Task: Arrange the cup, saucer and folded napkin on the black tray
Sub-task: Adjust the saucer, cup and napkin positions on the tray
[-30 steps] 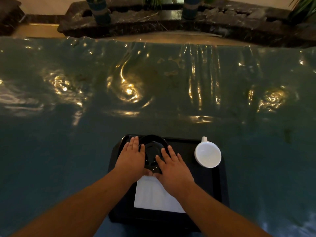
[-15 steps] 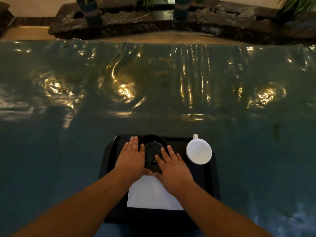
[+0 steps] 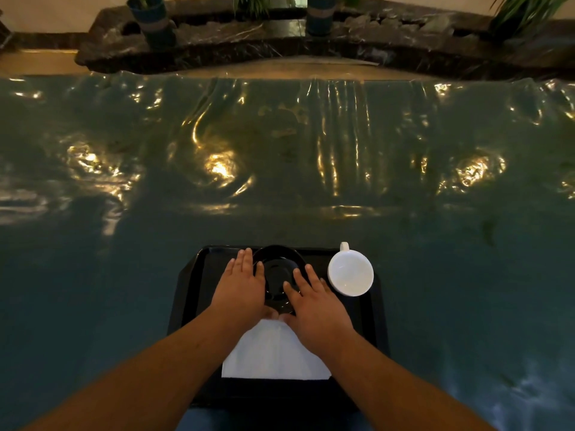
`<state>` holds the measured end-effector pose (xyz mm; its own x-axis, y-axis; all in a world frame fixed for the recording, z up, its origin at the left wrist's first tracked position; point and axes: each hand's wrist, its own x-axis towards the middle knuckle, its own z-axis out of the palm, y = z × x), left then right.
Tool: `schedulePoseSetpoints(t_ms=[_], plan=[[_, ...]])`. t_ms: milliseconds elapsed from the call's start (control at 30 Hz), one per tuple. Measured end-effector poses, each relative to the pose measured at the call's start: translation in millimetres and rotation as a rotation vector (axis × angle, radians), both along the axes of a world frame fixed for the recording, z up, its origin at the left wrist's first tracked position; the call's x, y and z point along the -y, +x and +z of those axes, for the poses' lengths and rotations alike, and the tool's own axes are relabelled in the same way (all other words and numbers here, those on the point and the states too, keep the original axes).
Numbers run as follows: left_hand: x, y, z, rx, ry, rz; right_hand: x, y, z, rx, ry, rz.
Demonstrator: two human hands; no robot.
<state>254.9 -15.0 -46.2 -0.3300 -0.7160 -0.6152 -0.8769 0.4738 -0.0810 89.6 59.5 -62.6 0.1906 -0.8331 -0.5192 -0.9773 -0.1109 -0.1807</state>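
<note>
A black tray [image 3: 193,284] lies on the table close to me. On it a black saucer [image 3: 277,275] sits at the far middle. My left hand [image 3: 241,283] rests on the saucer's left edge and my right hand [image 3: 315,301] on its right edge, fingers spread and flat over it. A white cup [image 3: 351,273], upright with its handle pointing away, stands at the tray's far right corner, apart from both hands. A white folded napkin [image 3: 273,356] lies on the near part of the tray, partly under my wrists.
The table [image 3: 280,169] wears a glossy teal plastic cover with wrinkles and bright reflections. Beyond its far edge runs a dark stone ledge [image 3: 280,48] with blue plant pots [image 3: 154,17] and green plants.
Both hands stay on the saucer's two sides. The view has shifted slightly, so tray and cup sit a little further left in the frame. Nothing was let go.
</note>
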Motion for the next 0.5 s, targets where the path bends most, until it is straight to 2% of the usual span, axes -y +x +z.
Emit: schedulePoseSetpoints(t_ms=[500], plan=[[-2,-13,0,0.005,0.010,0.010,-5,-10,-3,-0.032,-0.016,0.006]])
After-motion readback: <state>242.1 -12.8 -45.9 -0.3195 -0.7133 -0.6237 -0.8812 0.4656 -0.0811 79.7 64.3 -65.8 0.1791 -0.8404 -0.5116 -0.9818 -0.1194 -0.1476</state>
